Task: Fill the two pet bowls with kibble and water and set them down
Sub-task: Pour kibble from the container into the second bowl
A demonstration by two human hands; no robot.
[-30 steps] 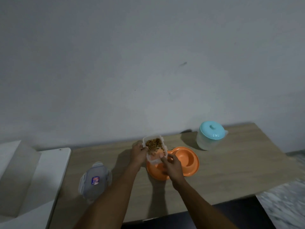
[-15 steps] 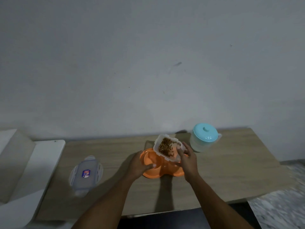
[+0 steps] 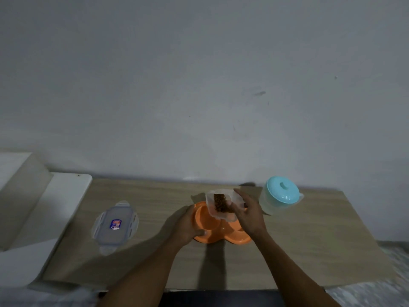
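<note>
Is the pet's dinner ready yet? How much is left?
Not yet. Done: the lid lies off on the table. Happening: the right hand tips the kibble tub over the orange double bowl, which the left hand holds by its rim; the cup in view looks empty. Left: pouring water from the blue-lidded jug, then setting the bowl down.

I read this as home: plain grey wall (image 3: 199, 74), wood-grain desk (image 3: 309, 240), orange pet bowl (image 3: 208, 224), turquoise-lidded jug (image 3: 281, 196).
</note>
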